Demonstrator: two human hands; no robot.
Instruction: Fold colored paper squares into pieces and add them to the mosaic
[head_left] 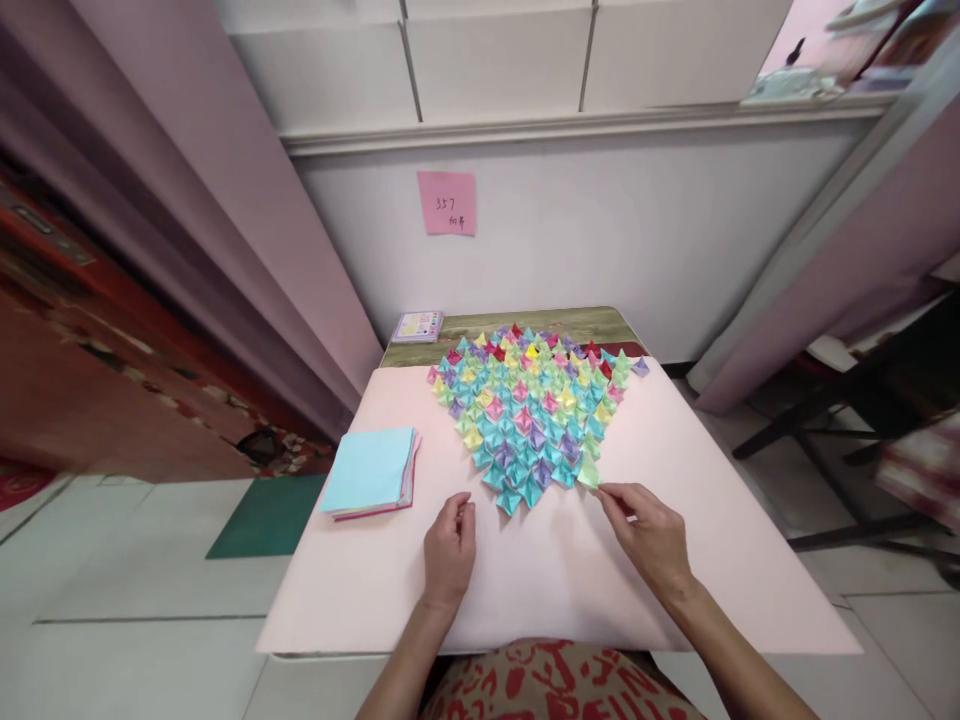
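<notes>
On the desk's pink sheet (675,590), a multicoloured folded-paper mosaic (532,410) fills the far centre, the right hand (652,535) pinching its pale green edge piece (589,472), the left hand (450,545) loosely curled and empty near the tip, and a paper stack (371,472) at the left edge.

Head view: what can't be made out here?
- Pink sticky note on the wall: lower line of writing too small.
- Stack of coloured paper squares: light blue top sheet hides those beneath, bar edges.
- Left hand: curled fingers hide the palm.
- Right hand: gripping or just touching the light green folded paper piece? Too small.
- Shelf clutter, top right: blurred, cut by the frame edge.
</notes>
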